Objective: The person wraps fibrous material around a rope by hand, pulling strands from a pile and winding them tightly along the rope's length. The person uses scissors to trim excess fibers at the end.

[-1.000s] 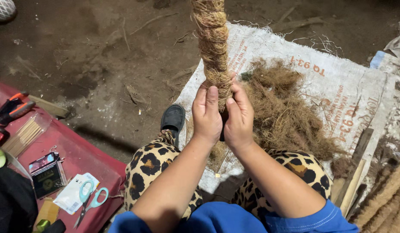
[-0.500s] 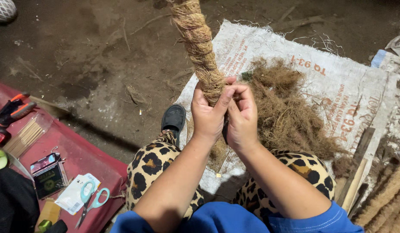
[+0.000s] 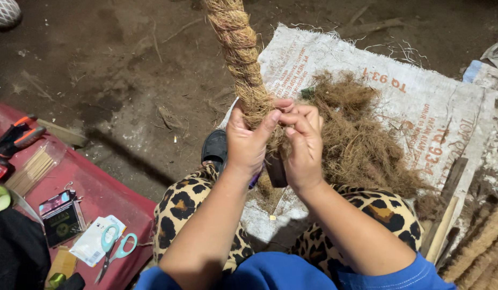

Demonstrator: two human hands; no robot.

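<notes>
A thick twisted rope of brown coconut fibre point(image 3: 239, 48) runs from the top of the view down to my hands. My left hand point(image 3: 249, 142) is wrapped around its lower end, thumb pressed against the strands. My right hand point(image 3: 302, 145) is closed on loose fibres right beside it, fingers curled and touching the left thumb. A heap of loose brown fibre point(image 3: 361, 139) lies just beyond my right hand on a white woven sack point(image 3: 420, 86). My legs in leopard-print trousers point(image 3: 190, 209) sit below.
A red mat point(image 3: 99, 188) at lower left holds teal-handled scissors point(image 3: 115, 249), a small dark packet point(image 3: 61, 217), thin sticks point(image 3: 31, 169) and red-handled pliers point(image 3: 15, 137). Wooden sticks point(image 3: 445, 215) and coiled rope point(image 3: 480, 247) lie at right. A black shoe point(image 3: 214, 147) rests on dirt floor.
The rope has tilted toward the upper left. My hands have shifted from gripping it side by side to the right fingers working the fibres against the left thumb.
</notes>
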